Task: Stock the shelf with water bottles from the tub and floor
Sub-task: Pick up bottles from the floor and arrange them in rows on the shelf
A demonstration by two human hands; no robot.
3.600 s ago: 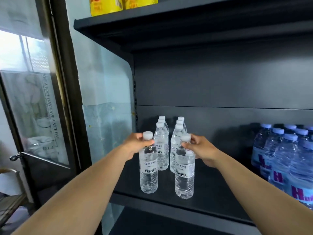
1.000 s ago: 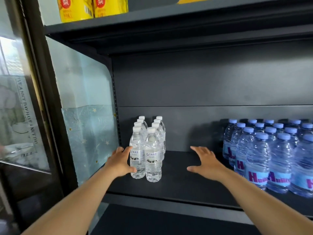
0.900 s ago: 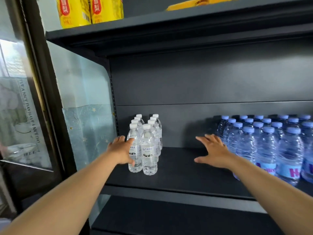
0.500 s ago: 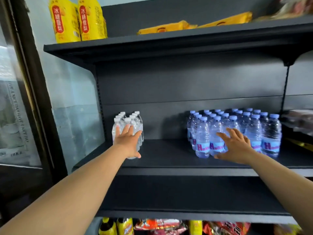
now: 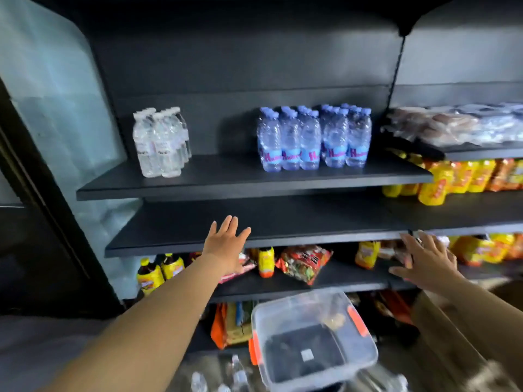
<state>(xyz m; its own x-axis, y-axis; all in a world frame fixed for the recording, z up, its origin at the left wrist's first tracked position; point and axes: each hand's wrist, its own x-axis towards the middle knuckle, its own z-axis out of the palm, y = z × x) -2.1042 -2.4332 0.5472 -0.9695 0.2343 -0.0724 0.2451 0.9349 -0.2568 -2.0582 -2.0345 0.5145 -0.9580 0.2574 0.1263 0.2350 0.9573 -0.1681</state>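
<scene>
Several clear white-capped water bottles [image 5: 161, 142] stand in a tight cluster at the left of the black shelf [image 5: 226, 176]. A block of blue-capped bottles [image 5: 314, 137] stands to their right. My left hand [image 5: 226, 244] is stretched out with fingers spread, in front of the lower shelf edge, holding nothing. My right hand [image 5: 424, 261] is also spread and bare, lower right. Below, a clear plastic tub [image 5: 311, 338] with orange latches sits on the floor, and a few loose bottles [image 5: 237, 374] lie blurred beside it.
A bare black shelf board [image 5: 283, 222] lies under the bottle shelf. Yellow drink bottles [image 5: 452, 176] and snack packs [image 5: 305, 261] fill lower and right shelves. Wrapped packages [image 5: 452, 125] sit on the right shelf. A glass panel [image 5: 56, 108] bounds the left side.
I have drawn both hands back and down from the bottle shelf. The view has pulled away and tilted down, bringing the lower shelves, the tub and the floor bottles into sight.
</scene>
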